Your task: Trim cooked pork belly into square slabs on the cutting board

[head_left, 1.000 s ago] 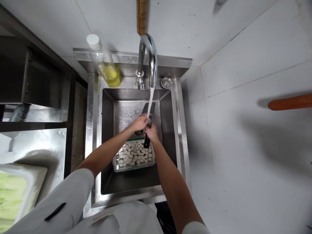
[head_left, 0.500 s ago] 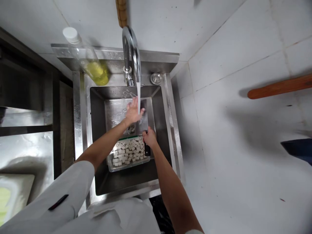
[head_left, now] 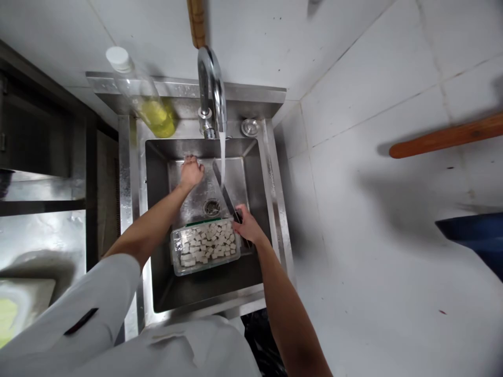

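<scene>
My right hand [head_left: 247, 224] grips the black handle of a cleaver [head_left: 225, 192], over the right side of the sink [head_left: 268, 173]. The blade slants up and left, seen nearly edge-on, and the water stream [head_left: 222, 157] falls onto or close beside it. Over the sink's back left is my left hand [head_left: 192, 172], apart from the cleaver. Its fingers are bent, its thumb stands off, and nothing shows in it. Below the hands, a clear plastic container [head_left: 206, 270] holds many small white cubes [head_left: 206, 242].
A curved chrome faucet [head_left: 218, 86] runs at the back. Left of it stands a bottle of yellow liquid [head_left: 155, 115]; right of it, a metal drain strainer [head_left: 250, 127]. The drain [head_left: 212, 208] lies behind the container. On the right wall are a wooden handle [head_left: 444, 139] and a dark blue object [head_left: 473, 235].
My left hand has moved left, away from the cleaver blade and the water. My right hand has turned the cleaver from showing its broad face to nearly edge-on.
</scene>
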Motion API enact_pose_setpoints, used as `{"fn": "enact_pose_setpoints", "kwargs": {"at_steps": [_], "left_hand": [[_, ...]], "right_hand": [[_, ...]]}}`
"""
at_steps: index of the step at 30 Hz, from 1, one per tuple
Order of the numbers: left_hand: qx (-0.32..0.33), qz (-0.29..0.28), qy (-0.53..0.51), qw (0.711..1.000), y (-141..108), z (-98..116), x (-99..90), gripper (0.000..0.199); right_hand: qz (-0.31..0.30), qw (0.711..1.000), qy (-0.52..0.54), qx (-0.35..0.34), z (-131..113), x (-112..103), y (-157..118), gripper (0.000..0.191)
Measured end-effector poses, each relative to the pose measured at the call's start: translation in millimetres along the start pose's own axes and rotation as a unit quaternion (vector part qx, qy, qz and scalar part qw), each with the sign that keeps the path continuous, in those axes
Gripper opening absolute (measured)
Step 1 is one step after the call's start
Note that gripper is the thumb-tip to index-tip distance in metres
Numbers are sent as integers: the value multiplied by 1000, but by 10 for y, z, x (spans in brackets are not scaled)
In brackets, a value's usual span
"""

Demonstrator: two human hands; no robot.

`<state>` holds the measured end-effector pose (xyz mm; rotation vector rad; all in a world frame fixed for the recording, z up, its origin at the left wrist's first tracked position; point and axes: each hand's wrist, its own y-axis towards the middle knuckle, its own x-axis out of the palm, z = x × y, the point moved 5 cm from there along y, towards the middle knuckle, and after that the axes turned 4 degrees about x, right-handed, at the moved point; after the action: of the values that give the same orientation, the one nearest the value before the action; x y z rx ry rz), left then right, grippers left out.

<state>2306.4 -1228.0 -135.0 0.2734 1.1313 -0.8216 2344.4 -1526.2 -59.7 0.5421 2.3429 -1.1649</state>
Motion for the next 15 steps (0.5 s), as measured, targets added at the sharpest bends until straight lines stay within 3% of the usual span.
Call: {"fn": "enact_pose_setpoints", "kwargs": {"at_steps": [2, 4, 7, 9, 15], "left_hand": [[71, 13, -2, 997, -372, 99, -38, 53], [211, -41, 6, 977, -817, 357, 67, 53], [405, -171, 31, 898, -1334, 773, 317, 63], [439, -201, 47, 874, -1339, 902, 377, 73], [326, -182, 139, 917, -653, 725, 178, 84]], "right_hand": [[7, 990, -137, 39, -1, -13, -6, 28], [18, 972, -224, 71, -47, 1, 11, 25], [34, 964, -258, 60, -205, 26, 65, 33], [39, 959, -277, 38, -305, 6, 93, 36], [46, 949, -310, 2, -444, -188, 98, 30]]}}
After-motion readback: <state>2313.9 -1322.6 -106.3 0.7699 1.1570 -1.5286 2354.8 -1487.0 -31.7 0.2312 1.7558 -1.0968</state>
